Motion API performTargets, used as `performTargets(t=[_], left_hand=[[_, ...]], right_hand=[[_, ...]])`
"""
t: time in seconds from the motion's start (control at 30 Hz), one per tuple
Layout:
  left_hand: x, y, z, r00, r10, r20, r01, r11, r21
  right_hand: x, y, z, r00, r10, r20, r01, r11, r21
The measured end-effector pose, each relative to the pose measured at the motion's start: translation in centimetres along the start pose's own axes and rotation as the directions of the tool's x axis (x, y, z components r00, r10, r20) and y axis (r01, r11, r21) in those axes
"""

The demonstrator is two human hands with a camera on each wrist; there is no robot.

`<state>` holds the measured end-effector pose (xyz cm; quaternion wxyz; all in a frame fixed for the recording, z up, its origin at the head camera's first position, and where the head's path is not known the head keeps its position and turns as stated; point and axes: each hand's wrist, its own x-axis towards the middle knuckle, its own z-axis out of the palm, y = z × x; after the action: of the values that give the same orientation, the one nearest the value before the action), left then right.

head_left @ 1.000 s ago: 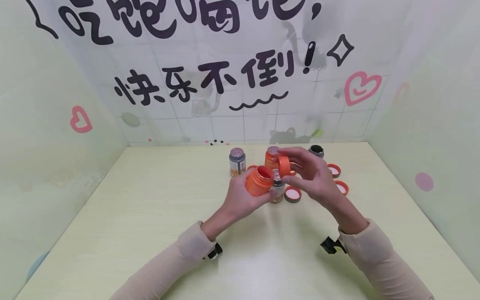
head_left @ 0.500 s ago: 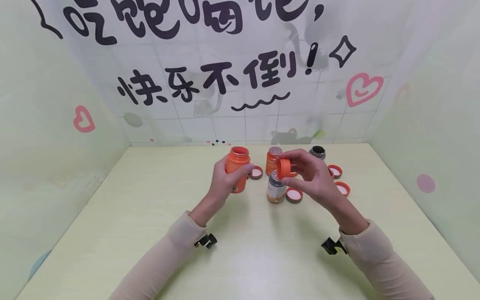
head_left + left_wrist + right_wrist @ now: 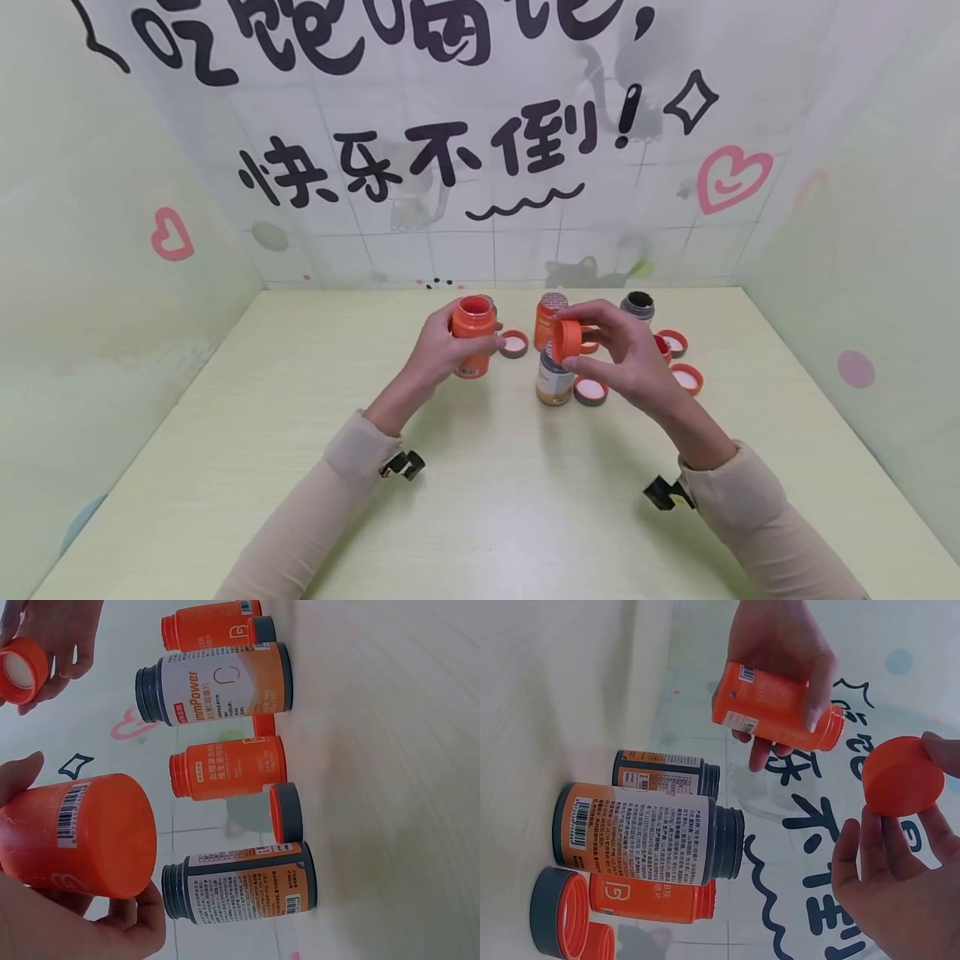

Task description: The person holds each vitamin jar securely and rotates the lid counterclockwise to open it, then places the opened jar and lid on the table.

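Observation:
My left hand [image 3: 437,350] grips an orange bottle [image 3: 472,343] with its mouth uncovered and facing up; in the left wrist view its barcode and base show, held clear above the table. Between the thumb and fingertips of my right hand [image 3: 626,350] an orange screw cap [image 3: 567,340] is pinched, its hollow side facing left toward the bottle. Below that cap stands a grey bottle with a white and orange label [image 3: 554,383]. Another grey bottle [image 3: 240,883] is largely hidden behind the held bottle in the head view.
A standing orange bottle [image 3: 547,321] and an open dark-necked bottle [image 3: 638,305] are at the back. Loose caps lie around them: a grey-rimmed cap [image 3: 513,343], a second cap [image 3: 591,391] and an orange cap [image 3: 686,379]. A printed wall [image 3: 375,250] closes off the table behind.
My left hand has moved left with the orange bottle, away from the cap, and turned it from tilted to upright. My right hand stays nearly still, holding the cap.

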<state>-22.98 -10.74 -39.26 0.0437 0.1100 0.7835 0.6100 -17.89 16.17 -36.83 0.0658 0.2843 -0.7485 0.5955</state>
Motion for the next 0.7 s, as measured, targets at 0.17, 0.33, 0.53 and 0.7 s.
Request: performTargets(t=[0.17,0.33,0.53,0.7], left_hand=[[0.3,-0.6,-0.5,0.994,-0.111,0.022,0.107,0.984,0.141],[0.7,-1.1,-0.9,0.983,-0.179,0.039,0.167,0.962,0.218],[1.2,-1.6,-1.0,0.980,-0.193,0.054,0.170,0.945,0.279],[1.6,-2.2,-1.0,0.975,-0.211,0.066,0.183,0.937,0.298]], right_hand=[[0.0,0.2,0.0,1.000,0.004,0.002,-0.004,1.000,0.011],[0.1,0.2,0.0,1.000,0.021,0.001,-0.021,1.000,0.008],[0.2,0.2,0.1,0.998,0.061,0.011,-0.060,0.998,-0.013],[0.3,0.3,0.1,0.997,0.069,0.024,-0.069,0.997,-0.017]])
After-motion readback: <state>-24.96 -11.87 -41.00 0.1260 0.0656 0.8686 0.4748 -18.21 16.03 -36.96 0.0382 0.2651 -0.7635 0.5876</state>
